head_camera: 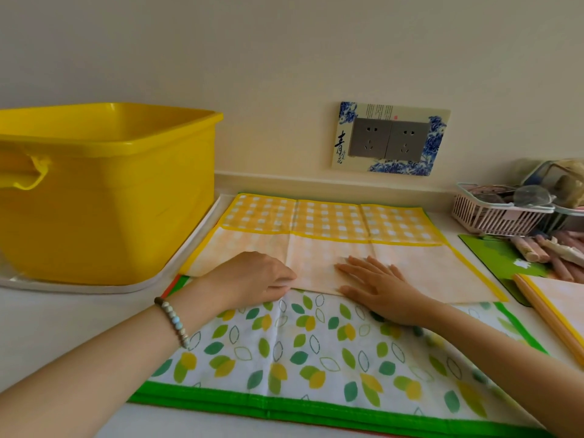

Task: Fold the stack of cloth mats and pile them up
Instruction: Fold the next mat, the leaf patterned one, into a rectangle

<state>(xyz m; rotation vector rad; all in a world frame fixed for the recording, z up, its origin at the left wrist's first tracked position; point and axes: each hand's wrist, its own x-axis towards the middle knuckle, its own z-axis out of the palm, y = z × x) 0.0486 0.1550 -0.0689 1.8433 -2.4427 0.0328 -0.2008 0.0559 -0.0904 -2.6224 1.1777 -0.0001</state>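
yellow checked mat [331, 222], half folded, atop leaf-print mat [284, 358] on the surface [63, 317]. thin, soft, light, likely to slip; best pinched at near corners. right grip [379, 286] spread flat on the fold, holding nothing; left grip [252, 276] curled at its edge, pinching or pressing unclear.

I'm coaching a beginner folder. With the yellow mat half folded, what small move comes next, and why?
Probably slide both hands apart along the near crease to flatten it. The yellow mat lies folded up, pale back showing, on the leaf mat. The left hand and right hand both sit near the crease's middle, so its ends look unpressed.
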